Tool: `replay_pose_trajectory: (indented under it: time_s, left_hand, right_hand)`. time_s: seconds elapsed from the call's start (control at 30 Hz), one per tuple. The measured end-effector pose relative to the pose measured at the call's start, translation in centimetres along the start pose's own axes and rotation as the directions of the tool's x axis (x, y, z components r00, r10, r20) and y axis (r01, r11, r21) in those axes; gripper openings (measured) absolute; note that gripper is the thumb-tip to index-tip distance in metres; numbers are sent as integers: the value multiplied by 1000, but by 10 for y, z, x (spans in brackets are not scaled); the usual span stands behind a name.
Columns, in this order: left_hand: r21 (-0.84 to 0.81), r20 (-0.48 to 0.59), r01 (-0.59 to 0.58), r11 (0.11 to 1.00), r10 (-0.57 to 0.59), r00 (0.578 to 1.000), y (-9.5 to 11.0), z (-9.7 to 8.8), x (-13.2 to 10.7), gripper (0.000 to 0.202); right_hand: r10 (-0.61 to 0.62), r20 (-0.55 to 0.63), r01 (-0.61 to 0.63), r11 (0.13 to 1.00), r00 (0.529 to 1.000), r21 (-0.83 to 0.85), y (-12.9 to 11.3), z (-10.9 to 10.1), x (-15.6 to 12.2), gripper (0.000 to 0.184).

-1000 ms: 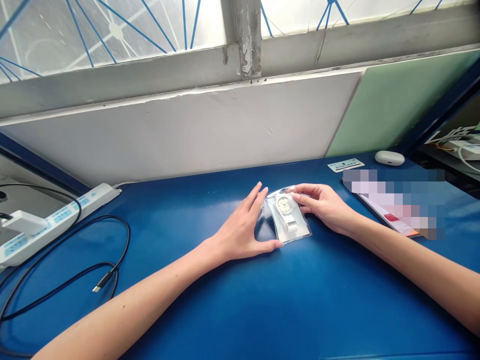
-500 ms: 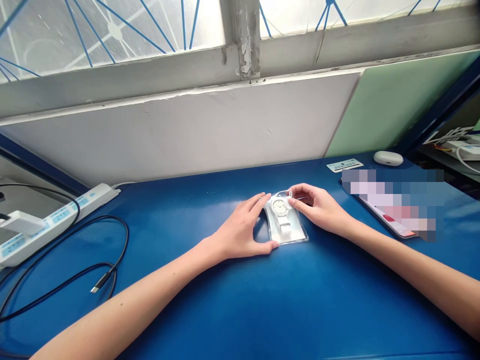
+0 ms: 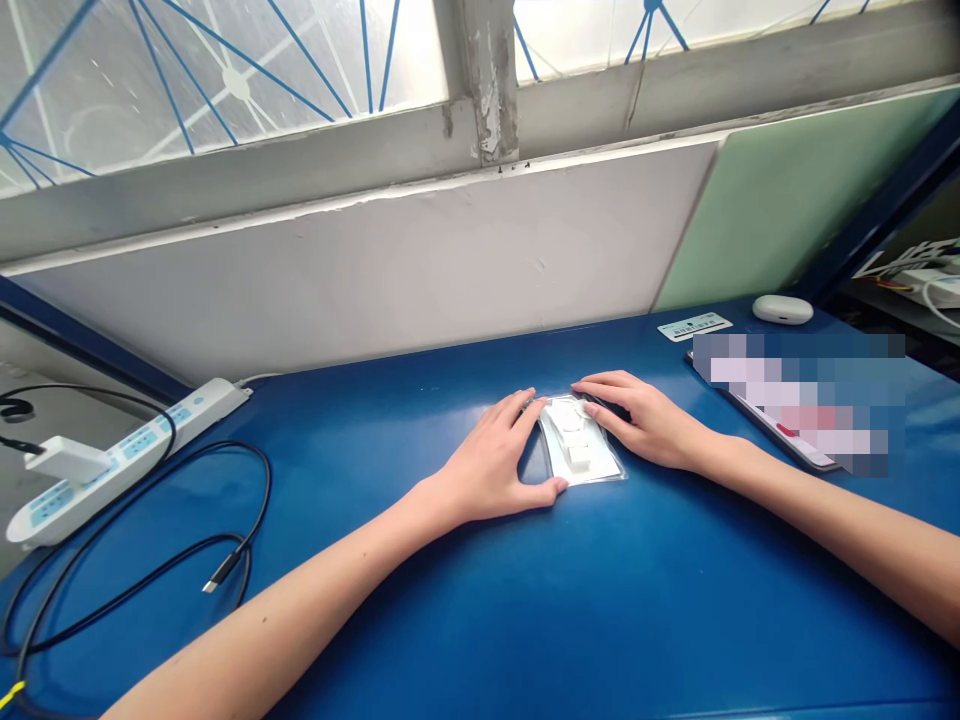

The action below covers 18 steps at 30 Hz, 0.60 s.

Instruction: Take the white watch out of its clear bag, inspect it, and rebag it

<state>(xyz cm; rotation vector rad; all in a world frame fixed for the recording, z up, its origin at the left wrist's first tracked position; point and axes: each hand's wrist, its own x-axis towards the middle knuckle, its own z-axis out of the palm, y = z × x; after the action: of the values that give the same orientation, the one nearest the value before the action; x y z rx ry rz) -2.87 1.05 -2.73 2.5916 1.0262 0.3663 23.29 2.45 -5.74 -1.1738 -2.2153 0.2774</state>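
A clear plastic bag (image 3: 600, 476) lies nearly flat on the blue table, with a white wristwatch (image 3: 577, 452) inside. The watch strap shows, but glare and blur leave its dial indistinct. My left hand (image 3: 491, 460) holds the bag's left side, thumb at the lower corner and fingertips at the upper one, with a ring on a finger. At the upper right corner, my right hand (image 3: 652, 420) has its thumb on the bag and its fingers reaching past the top edge. What lies under those fingers is partly hidden.
On the left are a white power strip (image 3: 191, 410), a plugged-in white charger (image 3: 71, 458) and a looped black cable (image 3: 225, 570). A pixelated phone-like device (image 3: 780, 430), a printed card (image 3: 694, 327) and a white earbud case (image 3: 782, 309) lie right. Behind rises a white panel (image 3: 375, 270).
The bag's top now lies lower, and the watch dial, clear before, is indistinct. My right fingers have stretched out from a tighter pinch. My left hand keeps its hold; the view has shifted slightly.
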Motion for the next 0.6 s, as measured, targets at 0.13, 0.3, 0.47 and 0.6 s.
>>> replay_pose_trajectory:
  time_s: [0.13,0.3,0.47,0.6]
  left_hand:
    - [1,-3,-3,1000,3,1000,0,1,0,92]
    - [6,-6,5,1000,-5,1000,0,1,0,91]
    - [8,1,7,1000,-7,1000,0,0,0,92]
    - [17,29,17,1000,-17,999,1,-2,1,93]
  right_hand:
    - [1,22,0,1000,1000,-30,-2,0,-2,39]
    - [-57,195,75,993,979,-88,-5,-16,-10,65]
    - [-76,377,109,992,923,-67,-2,-33,-15,100]
    - [-40,387,65,997,921,-52,-1,-33,-14,101]
